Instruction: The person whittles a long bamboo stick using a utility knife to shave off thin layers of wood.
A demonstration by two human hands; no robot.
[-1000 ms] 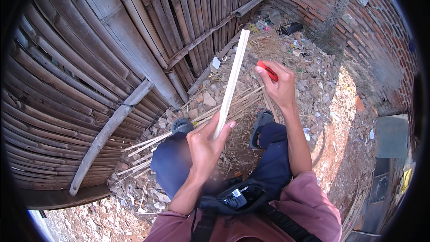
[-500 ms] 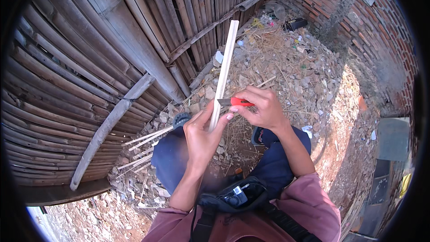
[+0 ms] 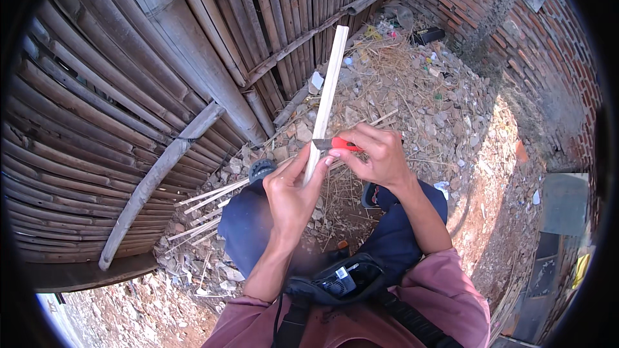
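My left hand [image 3: 291,188] is closed around the lower part of a long pale bamboo strip [image 3: 331,84], which points up and slightly right. A lengthwise line runs along the strip; whether it is one piece or two pressed together I cannot tell. My right hand [image 3: 376,154] grips a red-handled utility knife [image 3: 347,144]. Its grey blade lies crosswise against the strip, just above my left fingers. Both thumbs are close together below the blade. The strip's lower end is hidden by my left hand.
A bamboo wall [image 3: 193,58] rises at left, braced by a curved pole [image 3: 155,177]. Several loose strips [image 3: 205,224] lie beside my left knee. Rubble and dry straw [image 3: 387,71] cover the ground toward a brick wall [image 3: 551,58]. An open black pouch [image 3: 342,280] sits at my waist.
The strip's upper end has shifted slightly to the right and up. The knife has risen a little against the strip, and both hands keep their grips.
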